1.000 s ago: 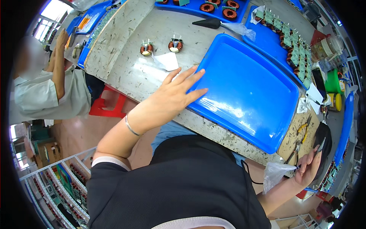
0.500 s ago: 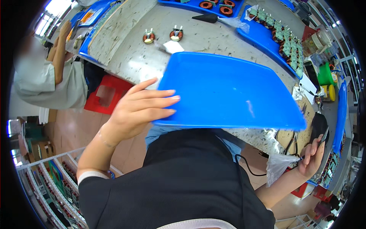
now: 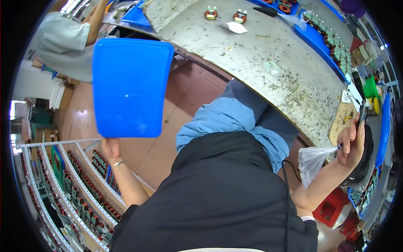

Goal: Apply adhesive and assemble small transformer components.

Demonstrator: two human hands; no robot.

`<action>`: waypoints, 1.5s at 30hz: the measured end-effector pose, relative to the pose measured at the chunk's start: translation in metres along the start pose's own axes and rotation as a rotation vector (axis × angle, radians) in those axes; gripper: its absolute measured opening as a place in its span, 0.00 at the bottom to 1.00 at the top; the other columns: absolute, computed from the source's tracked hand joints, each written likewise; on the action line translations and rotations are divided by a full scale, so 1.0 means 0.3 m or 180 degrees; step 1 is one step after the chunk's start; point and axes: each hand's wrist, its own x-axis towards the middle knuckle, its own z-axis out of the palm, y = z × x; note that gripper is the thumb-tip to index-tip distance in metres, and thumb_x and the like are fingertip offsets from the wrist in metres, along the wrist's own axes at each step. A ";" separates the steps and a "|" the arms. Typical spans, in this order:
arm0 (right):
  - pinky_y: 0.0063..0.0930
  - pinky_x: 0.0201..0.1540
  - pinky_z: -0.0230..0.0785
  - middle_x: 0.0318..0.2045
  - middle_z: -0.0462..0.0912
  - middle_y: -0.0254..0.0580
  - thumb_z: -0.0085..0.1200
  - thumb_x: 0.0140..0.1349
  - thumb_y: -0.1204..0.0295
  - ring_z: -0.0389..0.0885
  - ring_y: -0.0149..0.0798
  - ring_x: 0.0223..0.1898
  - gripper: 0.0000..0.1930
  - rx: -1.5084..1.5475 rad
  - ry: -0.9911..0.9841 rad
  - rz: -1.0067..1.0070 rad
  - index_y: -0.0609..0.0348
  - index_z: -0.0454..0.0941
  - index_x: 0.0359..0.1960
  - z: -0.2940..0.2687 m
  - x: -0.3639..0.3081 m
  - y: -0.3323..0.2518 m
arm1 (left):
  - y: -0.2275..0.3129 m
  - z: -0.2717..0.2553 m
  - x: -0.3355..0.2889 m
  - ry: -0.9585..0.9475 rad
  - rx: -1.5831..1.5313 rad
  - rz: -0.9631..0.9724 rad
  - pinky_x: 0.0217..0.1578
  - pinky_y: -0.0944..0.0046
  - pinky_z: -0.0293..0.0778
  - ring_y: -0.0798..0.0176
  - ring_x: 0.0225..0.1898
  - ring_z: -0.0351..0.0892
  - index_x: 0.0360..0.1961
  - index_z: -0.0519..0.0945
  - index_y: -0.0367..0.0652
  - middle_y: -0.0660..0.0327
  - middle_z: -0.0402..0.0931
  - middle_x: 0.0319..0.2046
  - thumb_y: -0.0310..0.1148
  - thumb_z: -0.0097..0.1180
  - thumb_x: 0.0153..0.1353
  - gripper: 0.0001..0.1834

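My left hand grips the lower edge of a blue plastic tray, held up over the floor to the left of the workbench. No loose parts show on the tray's visible face. My right hand is closed round a slim dark tool at the bench's right end. From the same hand hangs a crumpled clear plastic bag, with a dark tip at its gathered end. The fingers partly hide the tool, so its exact kind is unclear.
Two copper-wound coils and a white paper piece lie on the stained workbench. A blue tray of green boards stands far right. A rack of boards is at lower left. Another person sits upper left.
The blue tray has swung from above the bench to the left, over the floor, with my left hand now at its lower edge. My right hand has risen slightly, still holding the tool and bag.
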 end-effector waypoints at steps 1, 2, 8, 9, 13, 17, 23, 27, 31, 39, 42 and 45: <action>0.11 0.12 0.47 0.21 0.67 0.32 0.39 0.63 0.69 0.60 0.19 0.08 0.14 -0.0013 -0.0059 0.0041 0.67 0.62 0.45 0.000 -0.012 0.001 | -0.057 -0.043 -0.009 0.0040 -0.0104 -0.0020 0.53 0.57 0.60 0.61 0.50 0.66 0.50 0.67 0.41 0.59 0.68 0.50 0.39 0.43 0.60 0.19; 0.11 0.11 0.48 0.21 0.67 0.32 0.38 0.63 0.69 0.60 0.19 0.08 0.14 -0.0022 0.0035 0.0038 0.67 0.62 0.45 0.013 -0.030 0.001 | -0.118 -0.062 -0.003 0.0060 -0.0203 -0.0042 0.52 0.57 0.60 0.61 0.50 0.66 0.51 0.67 0.41 0.59 0.67 0.50 0.38 0.43 0.60 0.19; 0.10 0.09 0.48 0.20 0.66 0.32 0.35 0.65 0.70 0.59 0.18 0.07 0.12 -0.0095 0.0345 -0.0109 0.67 0.61 0.44 0.087 -0.117 -0.039 | -0.262 -0.080 0.104 -0.0167 -0.1565 -0.0364 0.53 0.54 0.60 0.56 0.53 0.64 0.51 0.65 0.38 0.55 0.65 0.52 0.37 0.36 0.63 0.19; 0.10 0.09 0.48 0.19 0.66 0.32 0.34 0.65 0.70 0.58 0.18 0.07 0.12 -0.0140 0.0359 -0.0145 0.67 0.61 0.44 0.101 -0.125 -0.045 | -0.251 -0.057 0.141 -0.0026 -0.1369 -0.0431 0.53 0.53 0.60 0.54 0.53 0.64 0.51 0.65 0.37 0.53 0.65 0.52 0.37 0.34 0.63 0.20; 0.10 0.10 0.47 0.19 0.66 0.31 0.34 0.65 0.70 0.58 0.18 0.07 0.13 -0.0180 0.0345 -0.0212 0.67 0.62 0.45 0.156 -0.129 -0.046 | -0.168 0.043 0.231 -0.0234 -0.1055 -0.1011 0.54 0.51 0.59 0.50 0.53 0.63 0.51 0.65 0.35 0.49 0.63 0.52 0.35 0.32 0.63 0.20; 0.12 0.12 0.48 0.20 0.67 0.32 0.35 0.64 0.70 0.59 0.19 0.08 0.14 -0.0224 0.0332 -0.0041 0.67 0.62 0.46 0.169 -0.130 -0.030 | -0.190 0.113 0.266 -0.0192 -0.1025 -0.1170 0.50 0.55 0.65 0.53 0.49 0.68 0.51 0.65 0.36 0.51 0.67 0.49 0.35 0.32 0.63 0.19; 0.11 0.12 0.50 0.20 0.67 0.34 0.37 0.63 0.70 0.60 0.20 0.08 0.13 -0.0285 0.0267 -0.0024 0.67 0.62 0.44 0.171 -0.137 -0.029 | -0.299 0.213 0.188 0.1074 0.0427 -0.1020 0.35 0.63 0.72 0.66 0.34 0.73 0.47 0.68 0.45 0.62 0.73 0.34 0.37 0.37 0.62 0.15; 0.10 0.10 0.46 0.19 0.66 0.31 0.34 0.65 0.69 0.58 0.18 0.08 0.12 -0.0369 0.0315 -0.0020 0.65 0.61 0.43 0.179 -0.134 -0.018 | -0.247 0.277 0.179 0.1349 0.0738 -0.0334 0.35 0.65 0.72 0.66 0.34 0.74 0.42 0.71 0.39 0.60 0.74 0.35 0.43 0.42 0.60 0.19; 0.11 0.10 0.49 0.21 0.67 0.35 0.37 0.64 0.71 0.60 0.21 0.08 0.13 -0.0186 0.0167 0.0023 0.69 0.61 0.45 0.181 -0.127 -0.004 | -0.232 0.293 0.210 0.1752 0.0460 0.0120 0.37 0.66 0.72 0.63 0.36 0.74 0.37 0.74 0.37 0.58 0.74 0.36 0.44 0.47 0.58 0.18; 0.10 0.09 0.50 0.21 0.67 0.36 0.38 0.63 0.72 0.61 0.21 0.08 0.13 -0.0121 0.0188 -0.0001 0.69 0.61 0.45 0.149 -0.141 0.008 | -0.114 0.406 0.176 0.0765 -0.0040 0.0042 0.41 0.61 0.72 0.59 0.42 0.72 0.45 0.71 0.38 0.55 0.72 0.42 0.44 0.40 0.60 0.21; 0.10 0.09 0.51 0.21 0.67 0.37 0.38 0.63 0.72 0.61 0.22 0.08 0.13 -0.0054 0.0215 -0.0013 0.70 0.61 0.44 0.148 -0.149 0.013 | -0.072 0.514 0.176 0.0206 -0.0201 0.0153 0.41 0.61 0.72 0.59 0.42 0.72 0.45 0.71 0.37 0.55 0.72 0.42 0.44 0.40 0.60 0.21; 0.10 0.09 0.51 0.21 0.67 0.37 0.38 0.63 0.72 0.61 0.22 0.08 0.13 -0.0031 0.0244 -0.0018 0.70 0.61 0.44 0.136 -0.155 0.020 | -0.037 0.561 0.222 -0.0005 -0.0273 0.0197 0.41 0.61 0.72 0.59 0.43 0.72 0.45 0.70 0.37 0.55 0.72 0.42 0.43 0.40 0.60 0.21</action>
